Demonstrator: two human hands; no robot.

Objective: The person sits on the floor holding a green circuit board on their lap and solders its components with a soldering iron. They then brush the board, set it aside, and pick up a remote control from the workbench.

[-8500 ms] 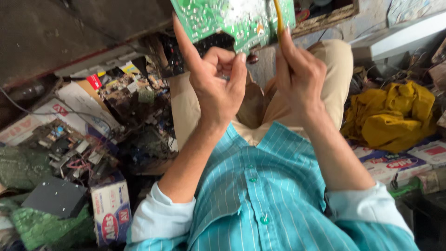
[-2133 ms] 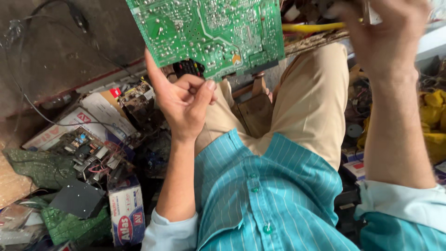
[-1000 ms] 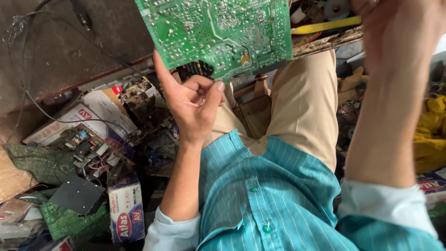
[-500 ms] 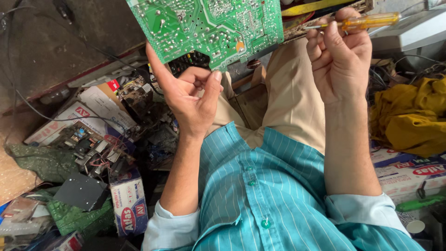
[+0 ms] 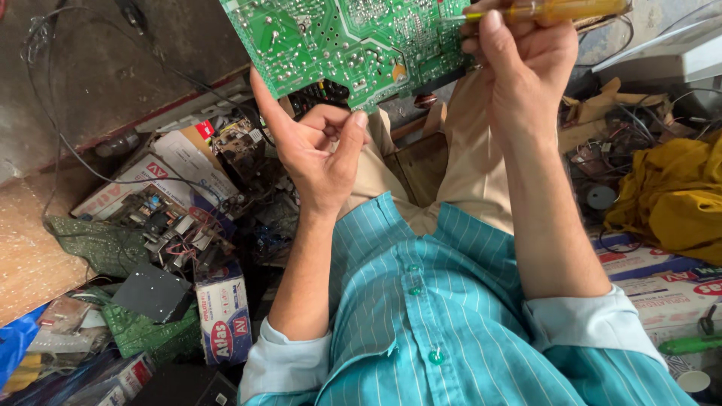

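Right hand (image 5: 526, 64) clenched on yellow screwdriver (image 5: 553, 9), lying near-horizontal at top, tip pointing left onto green circuit board (image 5: 338, 37); left hand (image 5: 316, 154) grips board's lower edge.

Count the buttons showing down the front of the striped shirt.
3. Two small buttons sit close together near the open collar, and a larger one lies lower on the placket. Others may be hidden below the picture's edge.
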